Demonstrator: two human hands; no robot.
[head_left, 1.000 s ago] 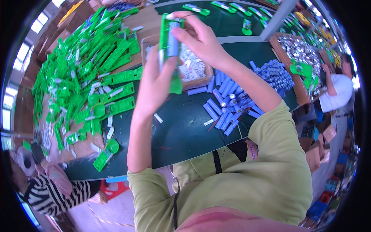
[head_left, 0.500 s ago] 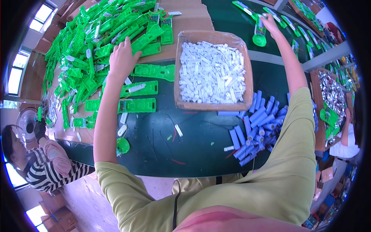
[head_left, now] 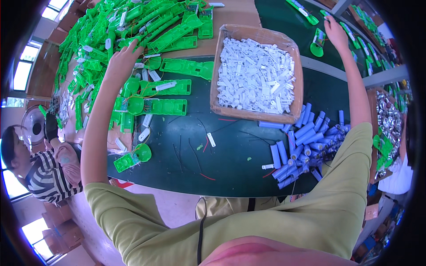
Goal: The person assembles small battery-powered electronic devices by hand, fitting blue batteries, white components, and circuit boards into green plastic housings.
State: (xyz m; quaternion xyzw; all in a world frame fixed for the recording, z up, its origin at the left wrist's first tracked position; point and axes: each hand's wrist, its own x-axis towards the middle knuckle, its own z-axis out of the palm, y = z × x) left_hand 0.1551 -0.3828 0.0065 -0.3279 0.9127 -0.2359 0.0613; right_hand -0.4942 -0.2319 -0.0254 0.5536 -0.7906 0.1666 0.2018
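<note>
My left hand (head_left: 120, 63) is over the near right side of a large heap of green plastic housings (head_left: 95, 66), fingers spread and nothing visibly held. Several housings with white pieces and thin wires lie beside that forearm, including one with a round end (head_left: 143, 152) near the table edge. At the far right, my right hand (head_left: 337, 34) is stretched out, its fingers together on the end of a long green housing (head_left: 324, 13) that it partly covers. Left of this hand lies a green housing with a round end and circuit board (head_left: 317, 48), not touched.
A cardboard box (head_left: 217, 84) full of small white plastic pieces stands mid-table. Blue cylindrical cells (head_left: 306, 142) lie piled near my right arm. Loose wires and a white piece (head_left: 211, 140) lie on the dark green table (head_left: 230, 173). A person in stripes (head_left: 49, 173) works at left.
My right hand has let go of the round-ended green housing and shifted right to a long one. My left hand has moved left over the heap. The view has shifted slightly.
</note>
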